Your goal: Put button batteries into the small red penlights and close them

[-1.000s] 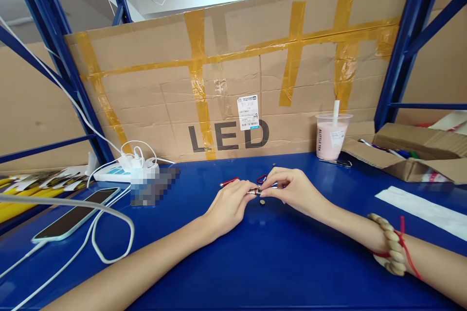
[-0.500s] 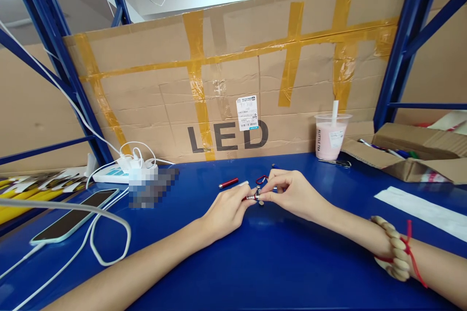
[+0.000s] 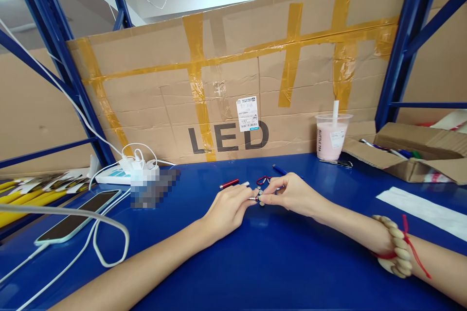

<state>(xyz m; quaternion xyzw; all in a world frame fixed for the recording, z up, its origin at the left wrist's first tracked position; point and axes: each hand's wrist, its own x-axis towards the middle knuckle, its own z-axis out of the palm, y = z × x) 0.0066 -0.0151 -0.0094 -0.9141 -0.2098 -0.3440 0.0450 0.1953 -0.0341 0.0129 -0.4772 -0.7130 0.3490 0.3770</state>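
A blue table (image 3: 277, 262) is seen from above, with two bare forearms reaching in from the bottom edge. At the far left, at 9 o'clock from the hands, a phone (image 3: 78, 215) lies face up beside a looped white cable (image 3: 109, 248). Behind it, at 10 o'clock, is a white power strip (image 3: 116, 174).

The left hand (image 3: 228, 209) lies palm down, fingers curled, its fingertips closed on one end of a metal piece (image 3: 254, 198). This piece is tiny, silvery and short, held level just above the table; finer detail is too small to tell. It sits between the two hands, at 2 o'clock from the left hand and 9 o'clock from the right hand (image 3: 292, 194). The right thumb and forefinger tips pinch its other end, with the other fingers loosely bent. A small grey disc (image 3: 261, 203) lies on the table just below the piece.

Just beyond the fingertips lie a red tube (image 3: 229, 184) at 11 o'clock, a red clip (image 3: 261, 180) at 12 and a blue pen (image 3: 280, 170) at 1. A bead bracelet (image 3: 396, 252) circles the right wrist. At 2 o'clock from the hands a pink cup (image 3: 331, 138) with a straw stands against a taped cardboard sheet (image 3: 233, 82) marked LED. At the far right are an open box (image 3: 401, 155) and a white paper strip (image 3: 423, 210).
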